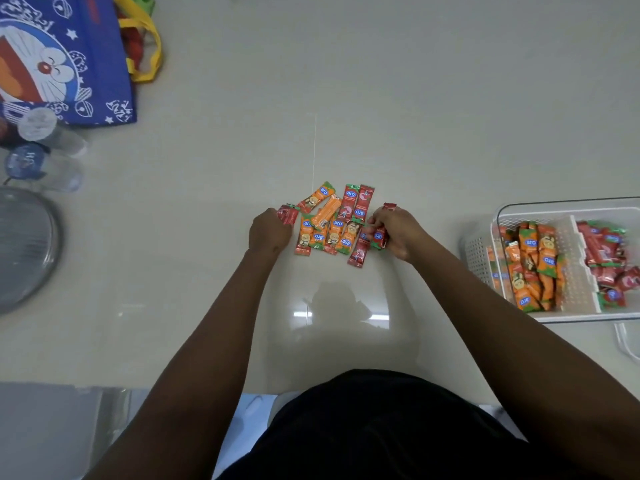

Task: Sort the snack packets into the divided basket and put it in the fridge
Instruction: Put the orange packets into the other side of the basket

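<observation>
Nearest the camera, a dark garment (pixel 374 431) is seen at six o'clock, with both forearms reaching up toward the centre of the pale table (pixel 346 81). The left hand (pixel 268 232) is curled around a red packet (pixel 288 213), which sticks out of the fist toward one o'clock. The right hand (pixel 398 233) is closed on several red packets (pixel 380 237), one end showing above the knuckles at twelve o'clock. Between the two hands a loose pile of snack packets (pixel 332 223), orange and red mixed, is spread flat on the table. At three o'clock the divided basket (pixel 568 268) is set, well apart from the pile; orange packets (pixel 533 268) are held in its left compartment and other red packets (pixel 609 261) in its right one. At nine o'clock a grey round lid (pixel 24 251) and two clear bottles (pixel 45 150) are found, and at eleven o'clock a blue cartoon bag (pixel 62 60).
</observation>
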A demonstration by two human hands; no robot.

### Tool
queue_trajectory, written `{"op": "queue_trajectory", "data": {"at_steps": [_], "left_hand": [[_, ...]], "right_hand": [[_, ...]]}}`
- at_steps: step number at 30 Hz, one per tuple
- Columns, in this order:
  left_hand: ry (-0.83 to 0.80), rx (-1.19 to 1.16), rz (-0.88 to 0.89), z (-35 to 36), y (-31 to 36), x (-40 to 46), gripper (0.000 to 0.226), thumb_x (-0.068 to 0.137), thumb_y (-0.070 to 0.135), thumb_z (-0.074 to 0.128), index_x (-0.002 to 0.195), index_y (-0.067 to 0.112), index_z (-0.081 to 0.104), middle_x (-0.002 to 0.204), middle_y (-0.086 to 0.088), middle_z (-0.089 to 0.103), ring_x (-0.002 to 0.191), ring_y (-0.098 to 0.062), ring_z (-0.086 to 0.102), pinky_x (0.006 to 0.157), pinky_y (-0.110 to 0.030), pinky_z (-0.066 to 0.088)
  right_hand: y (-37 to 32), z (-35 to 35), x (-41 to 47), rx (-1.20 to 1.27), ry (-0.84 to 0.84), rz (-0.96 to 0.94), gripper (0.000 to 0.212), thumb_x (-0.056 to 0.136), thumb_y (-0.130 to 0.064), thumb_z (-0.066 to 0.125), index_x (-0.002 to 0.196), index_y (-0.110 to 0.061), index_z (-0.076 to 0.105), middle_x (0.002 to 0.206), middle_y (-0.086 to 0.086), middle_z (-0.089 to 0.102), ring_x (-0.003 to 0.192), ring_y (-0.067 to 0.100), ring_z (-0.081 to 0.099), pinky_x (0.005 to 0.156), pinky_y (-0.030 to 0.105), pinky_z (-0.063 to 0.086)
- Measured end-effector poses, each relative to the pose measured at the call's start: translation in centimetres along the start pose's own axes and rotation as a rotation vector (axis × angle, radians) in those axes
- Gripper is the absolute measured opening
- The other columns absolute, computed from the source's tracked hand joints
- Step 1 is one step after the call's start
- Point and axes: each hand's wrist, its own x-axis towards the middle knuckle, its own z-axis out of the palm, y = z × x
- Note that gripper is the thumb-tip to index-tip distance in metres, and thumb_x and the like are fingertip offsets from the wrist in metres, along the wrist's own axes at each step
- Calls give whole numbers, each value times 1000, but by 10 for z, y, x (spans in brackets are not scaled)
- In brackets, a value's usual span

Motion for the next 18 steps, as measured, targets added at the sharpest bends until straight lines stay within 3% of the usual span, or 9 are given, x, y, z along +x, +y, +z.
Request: {"op": "queue_trajectory", "data": {"at_steps": [3,6,10,12,14,16,18], "left_hand": [[23,44,11,-2,2,1,32,95,23,49,107,-5,58,109,-26,62,105,-41,57,85,-41,44],[69,-173,5,-8,18,-5,29,99,19,42,116,-4,48,114,-19,59,102,-33,56,79,-37,41],[-187,-546,51,-3,47,-4,25,96,16,47,115,2,54,109,-10,66,90,-17,65,65,-21,48],[-361,-727,11,-3,61,-5,25,97,16,48,121,9,54,112,-12,68,94,-19,68,76,-28,54],[-498,-904,-36,-6,73,-7,23,99,10,45,121,11,54,104,-10,70,92,-20,69,73,-31,56],[-573,-1023,-60,-10,81,-6,23,98,0,41,109,11,57,92,-9,69,86,-19,66,64,-25,51],[-612,-1070,-74,-10,85,-1,25,91,-6,36,92,11,55,85,-9,65,88,-23,62,70,-27,49]], "right_hand": [[7,-4,4,-299,66,-88,22,91,-7,50,70,-13,44,67,6,51,53,14,45,51,28,35],[21,-8,11,-545,171,-161,21,84,-16,66,77,-13,47,78,4,56,69,16,51,62,30,39],[45,1,10,-801,220,-283,31,74,-20,76,84,-9,49,90,10,60,78,19,51,62,29,35],[50,6,9,-853,248,-319,31,75,-19,74,91,-2,53,95,14,61,80,23,55,62,30,35],[51,9,8,-858,266,-315,34,77,-18,72,99,0,54,102,16,60,89,29,59,63,29,36],[50,9,6,-868,265,-324,31,80,-16,70,101,1,55,106,18,58,96,31,59,66,28,37],[50,8,5,-927,226,-378,16,86,-15,64,86,0,61,97,22,62,98,34,56,66,29,36]]}}
